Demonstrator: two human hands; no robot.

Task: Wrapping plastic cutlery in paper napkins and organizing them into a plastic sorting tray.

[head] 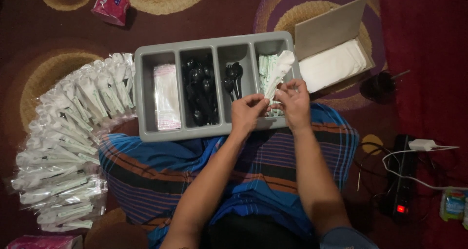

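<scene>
White paper is what both hands are busy with: the left hand point(247, 113) and the right hand point(291, 101) pinch a rolled white napkin point(279, 71) by its lower end, fingers closed around it, so that its upper end stands over the far right compartment of the grey plastic tray point(146, 95) resting against the person's lap. As I judge it, a napkin is being wrapped or tucked into shape, and the work is at the stage of fingering the bundle's lower end; whether a piece of cutlery is inside it I cannot tell. A careful next move would call for a firm pinch at the fold, so the roll does not spring open over the tray. That compartment already holds pale wrapped items beneath the hands. Black plastic spoons point(200, 90) fill the second compartment, black forks point(232, 78) lie in the third, and clear packets point(166, 98) in the first. An open cardboard box of white napkins point(334, 63) sits just beside the tray's right end, within easy reach. Sealed clear packs point(68, 141) fan out across the carpet on the left, well apart from the hands. A power strip point(402, 180) with cables lies to the right, out of the way.
</scene>
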